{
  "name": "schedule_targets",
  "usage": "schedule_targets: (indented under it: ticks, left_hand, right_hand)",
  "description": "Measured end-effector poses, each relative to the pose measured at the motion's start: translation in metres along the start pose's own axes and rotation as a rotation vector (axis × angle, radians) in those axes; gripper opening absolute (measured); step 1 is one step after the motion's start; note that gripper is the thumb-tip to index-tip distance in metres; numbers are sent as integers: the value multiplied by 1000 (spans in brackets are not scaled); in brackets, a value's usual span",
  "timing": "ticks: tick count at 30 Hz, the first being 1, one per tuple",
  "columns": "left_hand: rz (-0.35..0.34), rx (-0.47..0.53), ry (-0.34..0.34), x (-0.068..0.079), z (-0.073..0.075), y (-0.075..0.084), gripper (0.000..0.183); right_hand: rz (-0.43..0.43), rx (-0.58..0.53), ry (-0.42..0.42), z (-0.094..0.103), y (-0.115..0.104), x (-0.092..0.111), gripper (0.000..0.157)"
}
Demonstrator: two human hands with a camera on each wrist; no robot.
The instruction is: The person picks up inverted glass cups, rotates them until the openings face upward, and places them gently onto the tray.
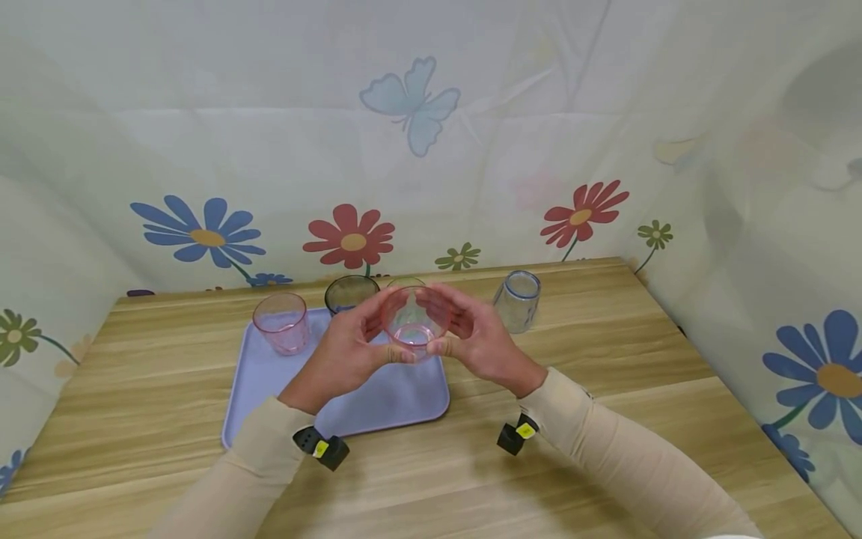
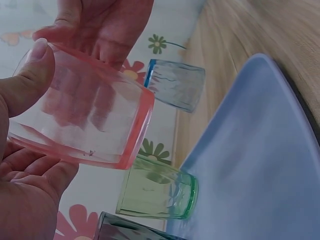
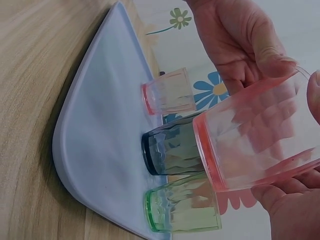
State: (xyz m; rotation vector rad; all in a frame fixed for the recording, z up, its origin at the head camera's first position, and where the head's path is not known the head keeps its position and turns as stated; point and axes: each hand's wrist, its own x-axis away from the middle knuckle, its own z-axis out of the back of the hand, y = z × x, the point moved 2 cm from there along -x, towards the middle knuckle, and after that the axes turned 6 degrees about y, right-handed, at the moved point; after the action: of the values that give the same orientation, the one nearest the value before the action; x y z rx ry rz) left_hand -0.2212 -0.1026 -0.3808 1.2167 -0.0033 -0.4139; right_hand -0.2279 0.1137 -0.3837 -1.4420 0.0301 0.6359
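Observation:
Both hands hold one clear pink glass (image 1: 416, 318) between them, base down, above the near right part of a lavender tray (image 1: 397, 400). My left hand (image 1: 346, 348) grips its left side with the thumb near the rim. From the opposite side my right hand (image 1: 488, 340) grips it in the same way, fingers round the far wall. In the left wrist view the thick pink base of the held glass (image 2: 95, 110) hangs apart from the tray.
Along the tray's far side stand another pink glass (image 1: 281, 326), a dark glass (image 3: 172, 145) and a green glass (image 3: 182, 205). A bluish glass (image 1: 518, 303) stands upside down on the wooden table (image 1: 606, 419), right of the tray. Flower-printed cloth (image 1: 269, 135) encloses the table.

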Motion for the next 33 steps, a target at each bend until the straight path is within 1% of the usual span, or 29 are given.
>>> schedule_targets:
  ticks: [6, 14, 20, 25, 33]
  left_hand:
    - [9, -12, -2, 0, -1, -1, 93]
    - [29, -24, -2, 0, -1, -2, 95]
    - [46, -19, -4, 0, -2, -6, 97]
    - [43, -3, -11, 0, -3, -8, 97]
    - [36, 9, -19, 0, -5, -9, 97]
  right_hand:
    - [-14, 10, 2, 0, 1, 1, 101]
    - [-16, -4, -1, 0, 3, 1, 102]
    - [-18, -5, -5, 0, 5, 2, 101]
    - [-26, 11, -6, 0, 5, 3, 101]
    - [-29, 20, -7, 1, 8, 3, 94]
